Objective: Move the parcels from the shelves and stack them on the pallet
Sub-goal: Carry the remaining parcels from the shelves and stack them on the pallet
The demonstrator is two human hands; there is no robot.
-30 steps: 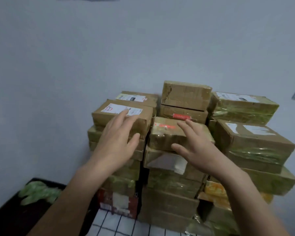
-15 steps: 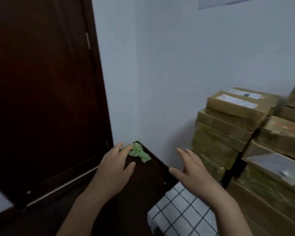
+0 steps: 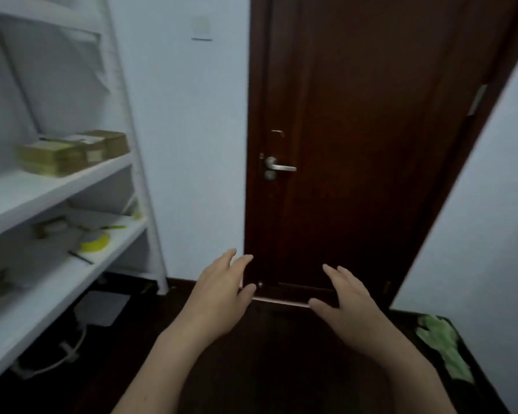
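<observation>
Left hand [image 3: 219, 294], right hand [image 3: 346, 303] spread, holding nothing; up-left of them, blurred parcels [image 3: 72, 152] on a shelf [image 3: 27, 189] cut off at the edge

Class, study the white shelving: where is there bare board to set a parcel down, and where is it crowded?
Middle shelf: bare board left of and in front of the parcels, out to the front edge. Lower shelf: a bare strip along the front, nearer than the yellow roll; behind that it is cluttered with small items.

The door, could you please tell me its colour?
The door is dark reddish brown; head view.
</observation>
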